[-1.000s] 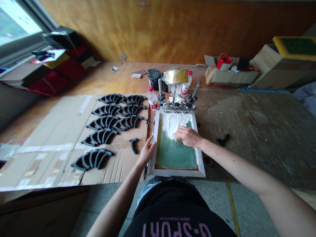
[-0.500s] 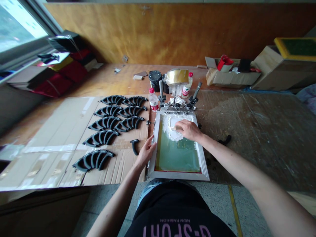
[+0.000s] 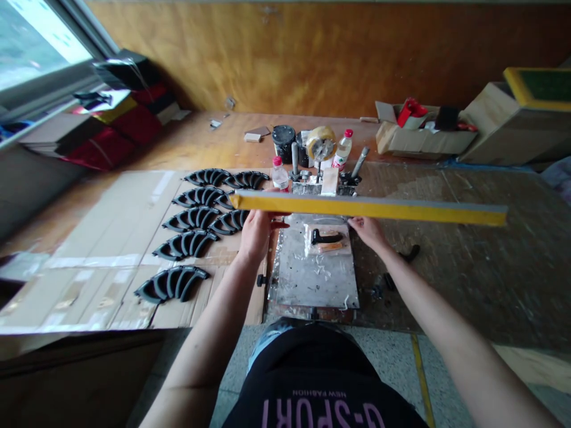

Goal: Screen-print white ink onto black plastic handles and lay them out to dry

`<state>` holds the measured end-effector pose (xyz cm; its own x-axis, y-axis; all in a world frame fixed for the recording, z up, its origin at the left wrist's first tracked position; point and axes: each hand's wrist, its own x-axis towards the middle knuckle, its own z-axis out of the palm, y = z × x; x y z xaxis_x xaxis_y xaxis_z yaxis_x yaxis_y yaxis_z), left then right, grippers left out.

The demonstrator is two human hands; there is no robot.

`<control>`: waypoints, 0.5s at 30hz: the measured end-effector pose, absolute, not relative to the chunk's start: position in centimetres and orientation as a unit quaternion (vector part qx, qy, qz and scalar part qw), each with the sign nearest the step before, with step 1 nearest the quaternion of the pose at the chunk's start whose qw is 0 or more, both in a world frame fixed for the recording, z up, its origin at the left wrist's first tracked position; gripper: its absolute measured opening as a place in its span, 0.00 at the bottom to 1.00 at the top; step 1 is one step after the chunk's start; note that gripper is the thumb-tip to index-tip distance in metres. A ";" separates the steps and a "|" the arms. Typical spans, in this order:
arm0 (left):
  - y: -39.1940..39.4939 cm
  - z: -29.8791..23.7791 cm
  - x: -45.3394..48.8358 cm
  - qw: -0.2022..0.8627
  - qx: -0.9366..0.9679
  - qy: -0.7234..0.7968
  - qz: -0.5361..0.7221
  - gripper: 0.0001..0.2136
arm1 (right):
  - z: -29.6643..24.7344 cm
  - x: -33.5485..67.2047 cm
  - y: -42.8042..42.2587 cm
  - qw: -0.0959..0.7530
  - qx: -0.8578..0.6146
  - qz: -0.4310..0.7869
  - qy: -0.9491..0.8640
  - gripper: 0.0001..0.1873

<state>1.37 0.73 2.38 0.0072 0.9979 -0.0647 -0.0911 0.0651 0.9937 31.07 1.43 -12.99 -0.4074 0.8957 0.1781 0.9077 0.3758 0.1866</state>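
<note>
Raised, screen frame [image 3: 370, 208] hangs edge-on; left hand [image 3: 256, 235], right hand [image 3: 368, 230] grip underneath.

Head view, downward over worktable [image 3: 446, 238]

Soft daylight enters from the window [image 3: 31, 41] at far left; the room is fairly dim; shadows faint; wide-angle bending stretches the edges; near corners and the lifted frame [image 3: 370, 208] look blurred.

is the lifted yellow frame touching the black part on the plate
Apart. Head view: the yellow frame is raised edge-on, the black part lies uncovered on the plate below.
</note>
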 end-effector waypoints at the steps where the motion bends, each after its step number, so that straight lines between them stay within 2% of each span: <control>1: 1.1 2.4 1.7 0.548 0.445 0.490 0.511 0.23 | -13.7 29.9 0.5 0.055 -0.553 -0.098 -0.825 0.16; 3: 1.1 1.6 2.2 0.550 0.407 0.499 0.531 0.25 | -14.6 27.8 -0.8 0.122 -0.570 -0.017 -0.812 0.21; 5: -0.2 -0.2 2.7 0.574 0.375 0.520 0.509 0.26 | -14.6 26.0 -1.8 0.167 -0.581 0.064 -0.794 0.18; 7: -2.6 -2.8 3.4 0.646 0.343 0.546 0.408 0.27 | -13.7 24.2 -2.9 0.193 -0.594 0.105 -0.774 0.10; 10: -6.5 -6.8 4.3 0.734 0.292 0.552 0.266 0.28 | -12.0 21.2 -5.1 0.248 -0.557 0.133 -0.782 0.07; 13: -8.5 -9.1 2.8 0.719 0.274 0.577 0.272 0.25 | -11.8 20.4 -6.5 0.255 -0.436 0.162 -0.848 0.10; 15: -8.1 -10.1 -0.4 0.664 0.295 0.627 0.283 0.24 | -13.1 23.5 -6.5 0.249 -0.450 0.160 -0.843 0.16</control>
